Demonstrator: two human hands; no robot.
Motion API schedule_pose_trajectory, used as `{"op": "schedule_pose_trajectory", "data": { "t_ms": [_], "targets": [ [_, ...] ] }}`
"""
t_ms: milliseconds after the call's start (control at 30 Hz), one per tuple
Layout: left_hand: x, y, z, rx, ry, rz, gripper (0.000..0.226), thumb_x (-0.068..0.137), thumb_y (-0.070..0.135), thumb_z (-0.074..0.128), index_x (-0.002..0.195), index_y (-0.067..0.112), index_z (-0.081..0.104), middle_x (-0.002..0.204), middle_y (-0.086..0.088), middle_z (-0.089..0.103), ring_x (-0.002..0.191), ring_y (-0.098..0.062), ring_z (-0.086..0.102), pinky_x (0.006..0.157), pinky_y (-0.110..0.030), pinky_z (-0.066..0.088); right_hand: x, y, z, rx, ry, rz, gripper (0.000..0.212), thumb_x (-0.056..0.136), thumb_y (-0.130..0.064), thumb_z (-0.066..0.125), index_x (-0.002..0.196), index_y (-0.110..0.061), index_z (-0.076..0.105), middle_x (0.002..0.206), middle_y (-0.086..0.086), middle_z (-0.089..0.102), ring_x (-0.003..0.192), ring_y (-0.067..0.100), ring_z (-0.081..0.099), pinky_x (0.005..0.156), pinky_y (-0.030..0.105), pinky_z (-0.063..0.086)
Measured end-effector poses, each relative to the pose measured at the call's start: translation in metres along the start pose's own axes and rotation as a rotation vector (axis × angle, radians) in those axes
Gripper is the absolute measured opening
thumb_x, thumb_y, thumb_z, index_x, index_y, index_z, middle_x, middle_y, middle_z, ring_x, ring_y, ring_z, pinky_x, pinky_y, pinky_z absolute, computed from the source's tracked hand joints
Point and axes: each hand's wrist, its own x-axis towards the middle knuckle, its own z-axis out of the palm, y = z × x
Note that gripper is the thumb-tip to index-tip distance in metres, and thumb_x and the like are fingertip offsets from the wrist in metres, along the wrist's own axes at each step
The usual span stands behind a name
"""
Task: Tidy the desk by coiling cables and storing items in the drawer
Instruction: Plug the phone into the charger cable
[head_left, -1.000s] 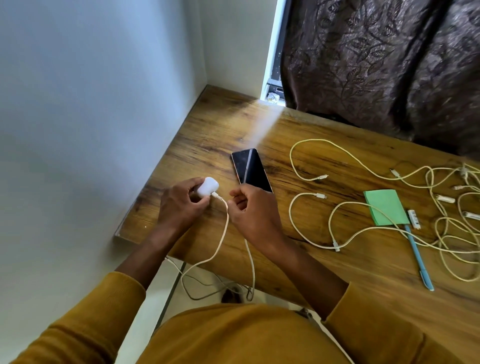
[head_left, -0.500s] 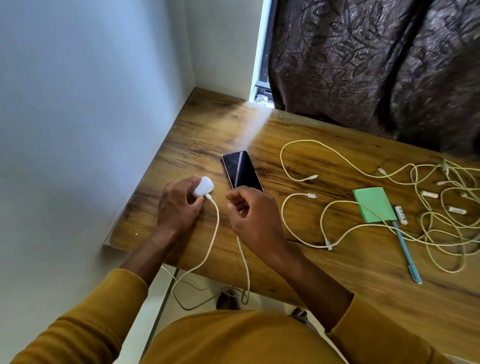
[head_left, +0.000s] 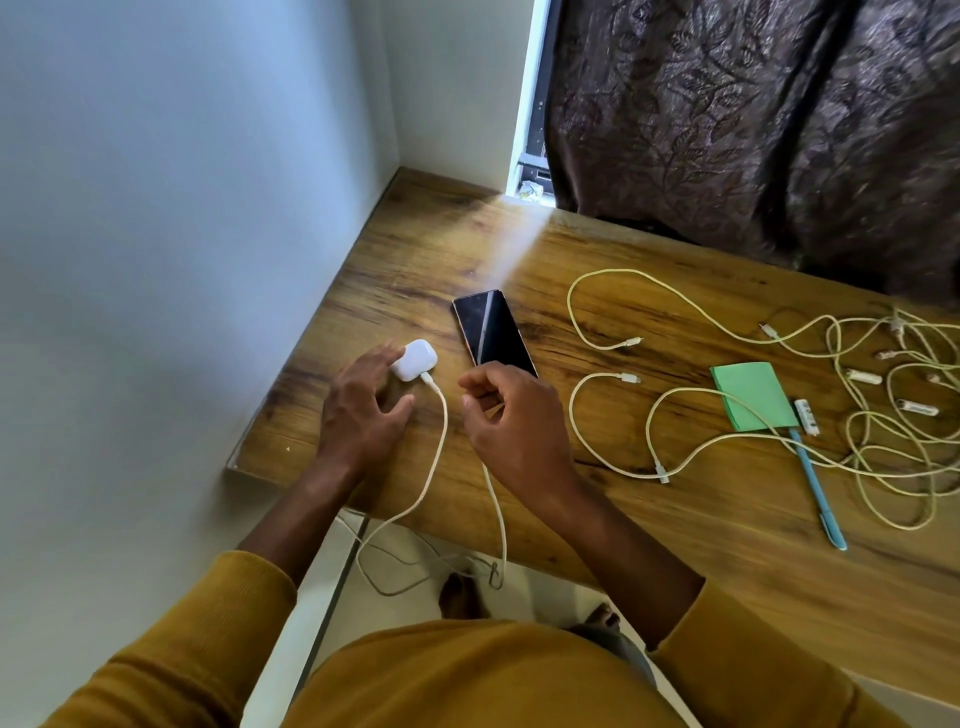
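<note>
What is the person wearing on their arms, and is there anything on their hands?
Both arms wear long mustard-yellow sleeves of soft knit fabric, the left sleeve and the right sleeve, each ending in a ribbed cuff pushed up the forearm. The left hand and the right hand are bare: no gloves, rings, watch or bracelet show on them.

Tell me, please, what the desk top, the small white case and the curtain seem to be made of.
Desk top: looks like wood or a wood-grain laminate, brown with dark streaks and a low sheen; which one, the view leaves open.
Small white case: probably smooth hard plastic, with rounded corners and a soft shine.
Curtain: woven fabric, dark brown, with a leaf pattern and hanging folds.
</note>
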Motion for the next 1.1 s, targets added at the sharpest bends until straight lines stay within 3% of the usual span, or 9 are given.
{"op": "schedule_pose_trajectory", "data": {
  "t_ms": [267,400,800,1000,1100],
  "targets": [
    [-0.035,0.018,-0.02,-0.045,0.09,0.027,0.057,0.091,0.011,0.075,0.144,0.021,0.06,0.15,0.002,0.058,0.137,-0.012,0.051,0.112,-0.031,0.038,-0.016,-0.01,0.001,0.01,0.042,0.014,0.02,0.092,-0.021,0.072,0.112,-0.02,0.073,0.103,-0.009,0.073,0.089,0.004,0.066,0.077,0.033,0.061],
    [-0.062,0.026,-0.031,-0.112,0.14,0.0,0.053,0.092,0.012,0.073,0.143,0.021,0.062,0.148,0.003,0.061,0.137,-0.013,0.054,0.114,-0.039,0.043,-0.032,-0.019,0.001,0.031,0.035,-0.005,0.031,0.091,-0.023,0.072,0.122,-0.022,0.07,0.114,-0.01,0.073,0.099,0.008,0.067,0.085,0.041,0.06],
    [-0.185,0.02,-0.04,-0.115,0.215,-0.069,0.04,0.096,0.026,0.062,0.136,0.025,0.065,0.139,0.013,0.063,0.128,-0.011,0.061,0.107,-0.047,0.053,-0.118,-0.045,0.005,0.141,-0.014,-0.062,0.034,0.092,-0.022,0.071,0.126,-0.021,0.07,0.117,-0.007,0.073,0.102,0.007,0.067,0.084,0.036,0.061],
    [-0.243,0.011,-0.04,-0.083,0.2,-0.141,0.041,0.098,0.033,0.06,0.138,0.025,0.064,0.137,0.017,0.06,0.127,-0.001,0.057,0.108,-0.025,0.044,-0.177,-0.043,0.029,0.208,-0.053,-0.053,0.035,0.091,-0.028,0.067,0.124,-0.019,0.071,0.114,-0.009,0.074,0.103,0.005,0.067,0.088,0.032,0.059],
    [-0.259,0.0,-0.042,-0.073,0.178,-0.155,0.041,0.099,0.033,0.059,0.139,0.027,0.062,0.14,0.017,0.06,0.13,-0.004,0.057,0.109,-0.027,0.044,-0.195,-0.043,0.051,0.206,-0.08,-0.042,0.036,0.091,-0.032,0.065,0.125,-0.02,0.071,0.114,-0.009,0.073,0.102,0.005,0.066,0.087,0.033,0.06]
  ]
}}
